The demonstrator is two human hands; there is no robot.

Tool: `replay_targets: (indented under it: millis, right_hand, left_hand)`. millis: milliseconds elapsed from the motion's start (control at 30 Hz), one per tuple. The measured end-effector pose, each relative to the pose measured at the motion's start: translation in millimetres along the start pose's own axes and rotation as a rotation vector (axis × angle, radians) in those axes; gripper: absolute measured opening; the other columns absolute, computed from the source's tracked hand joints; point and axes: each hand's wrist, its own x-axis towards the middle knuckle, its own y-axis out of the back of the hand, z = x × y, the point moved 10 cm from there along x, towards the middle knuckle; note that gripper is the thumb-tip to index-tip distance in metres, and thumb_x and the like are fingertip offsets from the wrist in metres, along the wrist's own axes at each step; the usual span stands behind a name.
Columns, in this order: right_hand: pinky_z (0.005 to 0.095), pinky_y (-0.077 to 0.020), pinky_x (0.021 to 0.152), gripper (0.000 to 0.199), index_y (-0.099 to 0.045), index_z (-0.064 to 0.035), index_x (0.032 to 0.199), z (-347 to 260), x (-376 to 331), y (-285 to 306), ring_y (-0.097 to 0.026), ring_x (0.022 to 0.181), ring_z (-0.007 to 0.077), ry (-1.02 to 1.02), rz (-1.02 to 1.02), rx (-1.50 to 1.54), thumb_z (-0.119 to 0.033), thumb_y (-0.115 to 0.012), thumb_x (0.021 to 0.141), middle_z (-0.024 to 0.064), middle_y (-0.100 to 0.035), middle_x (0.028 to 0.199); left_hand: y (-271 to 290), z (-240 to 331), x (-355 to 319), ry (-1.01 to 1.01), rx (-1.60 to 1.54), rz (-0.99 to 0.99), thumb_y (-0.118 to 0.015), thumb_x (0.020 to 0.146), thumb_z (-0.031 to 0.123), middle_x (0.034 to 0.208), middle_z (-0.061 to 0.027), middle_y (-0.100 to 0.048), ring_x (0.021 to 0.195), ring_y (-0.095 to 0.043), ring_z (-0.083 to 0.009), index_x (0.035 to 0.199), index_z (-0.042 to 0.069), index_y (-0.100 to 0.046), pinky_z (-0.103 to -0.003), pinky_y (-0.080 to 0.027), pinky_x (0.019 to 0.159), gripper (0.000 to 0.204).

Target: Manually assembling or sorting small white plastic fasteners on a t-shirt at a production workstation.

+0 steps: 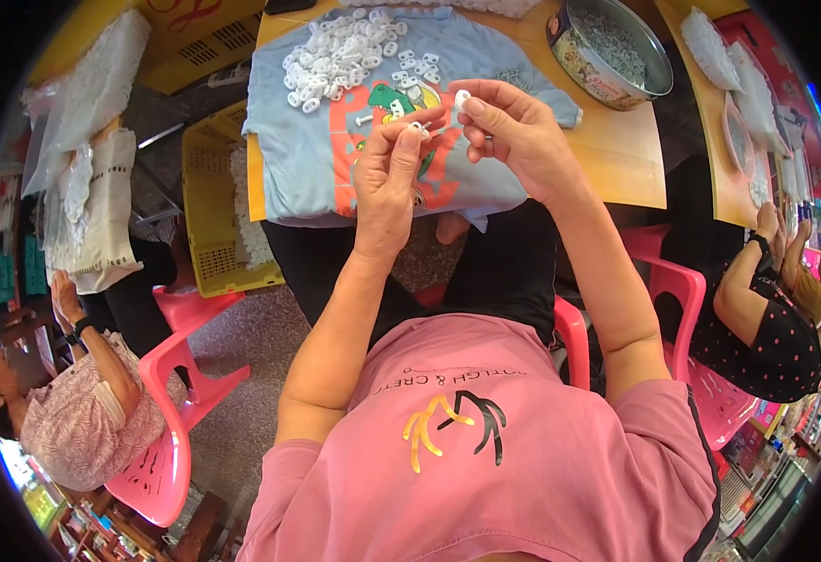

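Observation:
My left hand (390,169) pinches a small white plastic piece with a short metal pin (420,126) between thumb and fingers. My right hand (509,126) holds another small white plastic piece (463,96) at its fingertips, close to the left hand. Both hands hover over a light blue child's shirt (307,159) with an orange and green dinosaur print, spread on a wooden table (626,159). A heap of small white plastic parts (340,56) lies on the shirt, just beyond my hands.
A round metal tin (607,51) of small pale parts stands at the table's far right. A yellow plastic crate (214,201) sits left of the table. Pink plastic chairs (171,393) stand around. One person sits at lower left (73,412), another at right (771,318).

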Motion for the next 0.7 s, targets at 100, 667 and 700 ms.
replay_targets:
  millis: [100,667,700]
  right_hand:
    - [0.0234,-0.0509,0.064,0.033,-0.060,-0.0021,0.126,1,-3,1,-0.055,0.070,0.0059,0.007,0.010,-0.008,-0.020,-0.060,0.098,-0.0013,-0.059,0.085]
    - [0.0194,-0.0478,0.063,0.034,-0.061,-0.0024,0.126,3,-11,-10,-0.052,0.069,0.0028,0.089,-0.046,-0.160,-0.019,-0.060,0.097,-0.0014,-0.062,0.091]
    - [0.0195,-0.0475,0.062,0.032,-0.062,-0.0022,0.125,2,-11,-9,-0.052,0.069,0.0028,0.101,-0.018,-0.228,-0.018,-0.059,0.097,-0.0014,-0.062,0.091]
  left_hand:
    - [-1,1,0,0.001,-0.008,-0.012,-0.046,0.104,0.017,0.125,-0.0151,-0.060,0.115,-0.059,-0.0204,0.110,0.001,-0.056,-0.034,-0.047,0.101,0.019]
    - [-2,-3,-1,0.050,-0.067,-0.017,-0.049,0.103,0.015,0.118,-0.0124,-0.064,0.107,-0.061,-0.0171,0.109,0.001,-0.057,-0.032,-0.048,0.099,0.017]
    - [-2,-3,0,0.050,-0.064,-0.019,-0.049,0.103,0.015,0.118,-0.0124,-0.064,0.107,-0.061,-0.0171,0.109,0.001,-0.057,-0.032,-0.048,0.099,0.017]
